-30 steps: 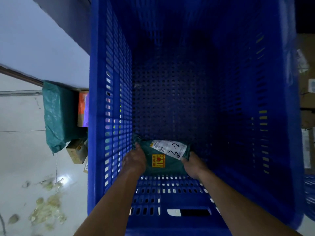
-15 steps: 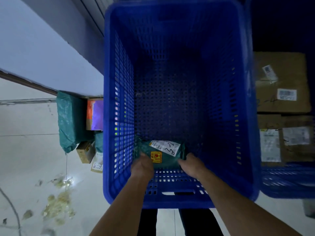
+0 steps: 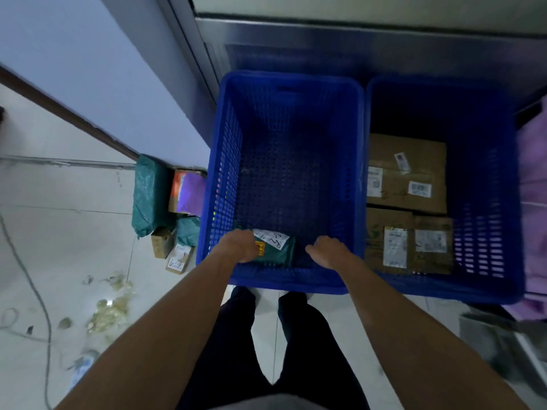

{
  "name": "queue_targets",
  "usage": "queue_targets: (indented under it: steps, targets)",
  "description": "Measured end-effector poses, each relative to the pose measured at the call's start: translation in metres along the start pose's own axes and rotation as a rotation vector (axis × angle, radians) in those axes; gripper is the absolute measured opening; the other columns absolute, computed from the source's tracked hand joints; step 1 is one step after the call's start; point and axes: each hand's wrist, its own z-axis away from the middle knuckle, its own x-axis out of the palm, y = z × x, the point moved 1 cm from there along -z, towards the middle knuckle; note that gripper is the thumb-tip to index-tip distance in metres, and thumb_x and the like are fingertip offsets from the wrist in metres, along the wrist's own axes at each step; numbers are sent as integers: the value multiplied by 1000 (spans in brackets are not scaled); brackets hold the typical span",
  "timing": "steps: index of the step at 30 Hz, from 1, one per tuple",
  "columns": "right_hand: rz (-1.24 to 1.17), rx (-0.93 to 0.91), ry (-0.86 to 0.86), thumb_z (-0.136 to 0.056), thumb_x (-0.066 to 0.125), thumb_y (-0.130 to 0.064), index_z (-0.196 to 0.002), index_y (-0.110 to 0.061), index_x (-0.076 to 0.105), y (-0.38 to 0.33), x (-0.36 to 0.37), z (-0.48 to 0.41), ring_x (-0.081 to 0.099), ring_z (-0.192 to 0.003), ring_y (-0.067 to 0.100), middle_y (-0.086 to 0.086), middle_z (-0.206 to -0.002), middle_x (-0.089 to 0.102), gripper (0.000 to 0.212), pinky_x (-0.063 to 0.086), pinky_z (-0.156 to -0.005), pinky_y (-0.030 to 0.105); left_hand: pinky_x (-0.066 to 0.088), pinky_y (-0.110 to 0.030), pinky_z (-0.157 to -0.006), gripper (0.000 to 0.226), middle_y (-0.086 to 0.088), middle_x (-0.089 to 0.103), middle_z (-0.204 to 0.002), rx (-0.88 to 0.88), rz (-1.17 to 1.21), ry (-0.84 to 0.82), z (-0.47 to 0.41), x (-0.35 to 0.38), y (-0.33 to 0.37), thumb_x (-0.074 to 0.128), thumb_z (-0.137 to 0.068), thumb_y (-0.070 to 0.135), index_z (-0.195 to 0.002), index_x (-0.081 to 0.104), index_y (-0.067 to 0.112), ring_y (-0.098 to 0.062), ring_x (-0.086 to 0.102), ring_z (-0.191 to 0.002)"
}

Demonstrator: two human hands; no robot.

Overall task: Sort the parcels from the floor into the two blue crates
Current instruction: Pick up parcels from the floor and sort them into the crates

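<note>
Two blue crates stand side by side, the left crate (image 3: 213, 184) and the right crate (image 3: 485, 208). A green parcel (image 3: 278, 251) with a white label and an orange sticker lies on the floor of the left crate, at its near left corner. My left hand (image 3: 239, 246) is curled over the parcel's left end and hides it; whether it grips is not visible. My right hand (image 3: 328, 250) hovers to the right of the parcel, clear of it, fingers loose. The right crate holds three cardboard parcels (image 3: 414, 176).
Against the wall left of the crates lie more parcels: a large green bag (image 3: 148, 193), an orange and purple box (image 3: 188, 190), a small green bag (image 3: 188, 230), a small carton (image 3: 161, 245). A cable (image 3: 29, 276) and debris (image 3: 112, 312) lie on the tiled floor. Purple cloth (image 3: 532, 202) hangs at the right.
My head has risen, so both crates now show whole. My right hand has come off the green parcel and moved right. The parcel stays at the crate's near left corner.
</note>
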Motion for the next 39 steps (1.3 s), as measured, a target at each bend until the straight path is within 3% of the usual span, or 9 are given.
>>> queue_targets:
  steps: [3,8,16,20,26,31,34,36,39]
  targets:
    - [41,-30,-10,-105,39,-39,-83,-12,50,-1,-15,31,52,-72,23,9,-86,56,37,40,-65,35,49,-39,-77,25,-16,63,-119,-27,39,57,26,-16,3,47,-95,25,-107,59,7,-34,61,-99]
    - [43,-85,50,-104,42,-37,-70,-14,42,-5,-22,50,46,-63,23,7,-72,49,42,39,-65,35,50,-42,-95,47,-13,63,-126,-52,183,108,49,-22,1,38,-101,40,-121,64,7,-34,60,-114]
    - [89,-170,98,-103,44,-38,-74,-14,44,-38,4,64,49,-71,24,7,-81,51,38,39,-62,33,50,-38,-97,41,-14,67,-122,-189,446,212,96,-11,-31,47,-99,35,-121,67,6,-32,62,-114]
    - [87,-201,150,-103,44,-33,-68,-17,38,-62,29,70,42,-59,20,4,-69,44,39,31,-51,31,52,-42,-89,36,-19,65,-120,-223,489,230,113,1,-63,41,-103,25,-114,64,-1,-37,62,-110]
    - [67,-179,223,-104,43,-35,-101,-10,53,-108,79,81,50,-66,19,5,-81,55,27,34,-51,31,52,-38,-90,33,-16,65,-118,-110,704,298,111,37,-132,43,-99,22,-116,64,4,-36,61,-116]
    - [78,-177,378,-101,45,-26,-75,-9,48,-166,135,94,42,-56,21,6,-67,48,31,31,-51,32,53,-27,-70,37,-19,68,-121,-106,1093,289,127,65,-214,53,-99,25,-123,64,-1,-33,68,-110]
    - [157,-208,488,-99,46,-25,-80,-5,56,-206,167,101,51,-64,26,9,-76,56,29,34,-55,34,54,-34,-76,30,-19,69,-120,-105,964,260,154,80,-278,49,-98,14,-117,64,-3,-30,69,-98]
    - [156,-219,562,-98,46,-28,-87,-6,59,-230,186,103,57,-77,31,12,-89,59,28,40,-62,36,53,-36,-87,29,-16,66,-122,-177,849,193,165,89,-320,47,-96,8,-119,62,-1,-33,65,-107]
    - [158,-224,626,-99,45,-31,-90,-7,62,-259,216,107,60,-89,34,13,-97,60,31,45,-72,39,54,-41,-95,38,-15,69,-119,-199,927,273,162,103,-368,48,-93,25,-119,65,3,-33,67,-108]
